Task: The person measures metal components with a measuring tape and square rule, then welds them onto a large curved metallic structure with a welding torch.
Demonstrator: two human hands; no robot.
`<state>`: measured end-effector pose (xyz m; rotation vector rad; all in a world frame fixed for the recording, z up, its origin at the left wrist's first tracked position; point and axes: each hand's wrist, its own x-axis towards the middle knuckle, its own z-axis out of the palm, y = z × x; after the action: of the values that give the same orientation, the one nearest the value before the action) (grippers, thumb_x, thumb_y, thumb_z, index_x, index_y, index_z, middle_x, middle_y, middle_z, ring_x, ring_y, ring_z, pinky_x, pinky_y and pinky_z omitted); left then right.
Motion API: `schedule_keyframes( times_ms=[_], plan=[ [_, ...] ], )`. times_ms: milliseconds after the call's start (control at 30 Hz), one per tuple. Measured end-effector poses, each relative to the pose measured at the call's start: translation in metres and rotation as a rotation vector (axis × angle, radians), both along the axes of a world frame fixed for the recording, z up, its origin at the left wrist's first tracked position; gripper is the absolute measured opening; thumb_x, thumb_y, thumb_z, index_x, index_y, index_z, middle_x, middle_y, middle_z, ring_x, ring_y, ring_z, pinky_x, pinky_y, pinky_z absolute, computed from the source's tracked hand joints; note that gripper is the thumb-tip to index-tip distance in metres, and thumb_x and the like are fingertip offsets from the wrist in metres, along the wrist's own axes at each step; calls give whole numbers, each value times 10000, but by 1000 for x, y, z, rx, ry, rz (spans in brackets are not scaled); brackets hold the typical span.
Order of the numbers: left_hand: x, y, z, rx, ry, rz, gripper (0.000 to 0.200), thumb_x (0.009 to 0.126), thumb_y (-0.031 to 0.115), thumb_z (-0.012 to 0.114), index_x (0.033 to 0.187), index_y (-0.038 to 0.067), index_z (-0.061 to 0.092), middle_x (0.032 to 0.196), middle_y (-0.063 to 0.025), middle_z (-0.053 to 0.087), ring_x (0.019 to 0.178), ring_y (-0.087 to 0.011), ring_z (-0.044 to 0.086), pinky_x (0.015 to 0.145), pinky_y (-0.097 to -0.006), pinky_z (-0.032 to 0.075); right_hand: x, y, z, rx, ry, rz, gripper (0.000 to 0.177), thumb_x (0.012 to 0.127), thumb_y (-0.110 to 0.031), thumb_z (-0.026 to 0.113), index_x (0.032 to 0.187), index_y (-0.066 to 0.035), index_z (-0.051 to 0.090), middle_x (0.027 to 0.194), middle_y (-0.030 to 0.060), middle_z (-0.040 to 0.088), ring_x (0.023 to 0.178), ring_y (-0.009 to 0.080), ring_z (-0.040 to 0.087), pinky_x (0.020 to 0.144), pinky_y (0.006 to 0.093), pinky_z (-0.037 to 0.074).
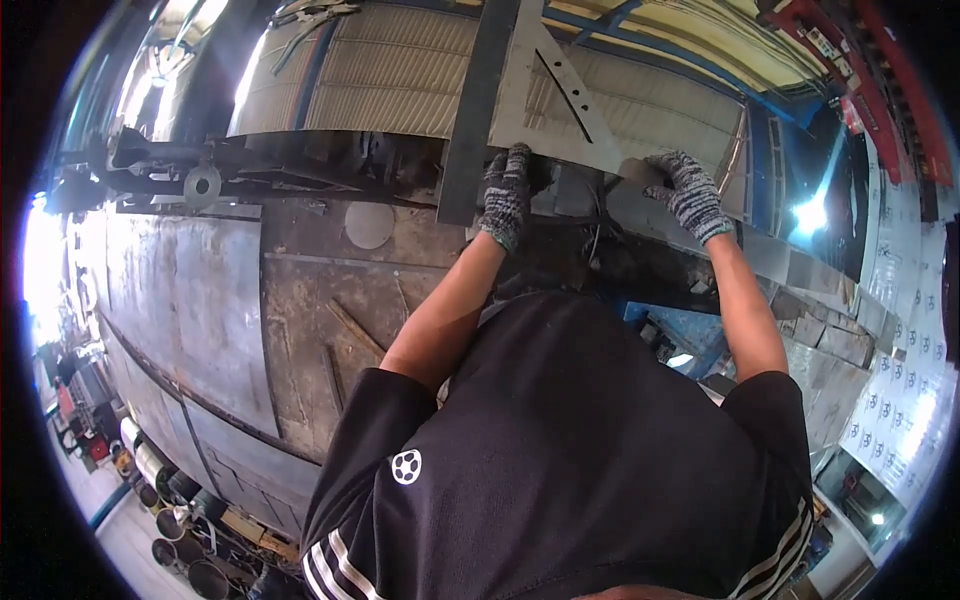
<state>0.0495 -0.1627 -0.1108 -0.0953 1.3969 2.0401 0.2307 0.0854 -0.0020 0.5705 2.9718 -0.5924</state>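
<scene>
While the rusty steel desk [230,300] spreads out to my left, a triangular metal plate [560,110] sits at its far edge, beside a dark flat bar [475,110]. My gloved left hand [505,195] clasps the plate's lower edge, and my right hand [688,195] grips its right corner.

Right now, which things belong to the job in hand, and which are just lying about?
In hand: plate, gripped by left hand and right hand; dark bar beside it.
Lying about: flat disc, holed disc, strips, pipes.
</scene>
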Motion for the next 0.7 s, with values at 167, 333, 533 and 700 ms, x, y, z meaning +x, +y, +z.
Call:
schedule_keyframes(
  times_ms=[167, 333, 533, 700],
  plan=[
    [-3, -4, -9, -72, 152, -28, 258, 1026, 274, 574, 964, 41, 666, 867, -92, 682, 761, -194, 639, 754, -365, 562, 3, 6, 1, 157, -1, 145, 550, 814, -346, 771, 1286, -99, 633, 1215, 152, 646, 1165, 348, 596, 1026, 441, 474],
    [-3, -5, 5, 76, -47, -30, 251, 1011, 287, 604, 963, 54, 683, 873, -82, 704, 718, -186, 665, 683, -348, 573, 12, 17, -14, 200, -23, 107, 548, 832, -356, 746, 1315, -130, 622, 1269, 163, 632, 1215, 368, 561, 1066, 461, 439],
    [-1, -3, 22, 74, -99, 3, 271, 1029, 273, 549, 983, 26, 653, 890, -123, 705, 795, -238, 671, 759, -383, 567, 11, 16, -18, 57, -76, 52, 551, 830, -342, 759, 1314, -119, 622, 1269, 160, 633, 1219, 366, 557, 1073, 449, 433],
    [-4, -2, 16, 86, -124, 8, 241, 1017, 263, 583, 981, 32, 644, 903, -121, 705, 820, -245, 682, 760, -392, 579, 13, 15, -21, 144, 42, 90, 467, 858, -302, 718, 1264, -84, 643, 1217, 187, 638, 1147, 375, 594, 1017, 445, 478]
  ],
)
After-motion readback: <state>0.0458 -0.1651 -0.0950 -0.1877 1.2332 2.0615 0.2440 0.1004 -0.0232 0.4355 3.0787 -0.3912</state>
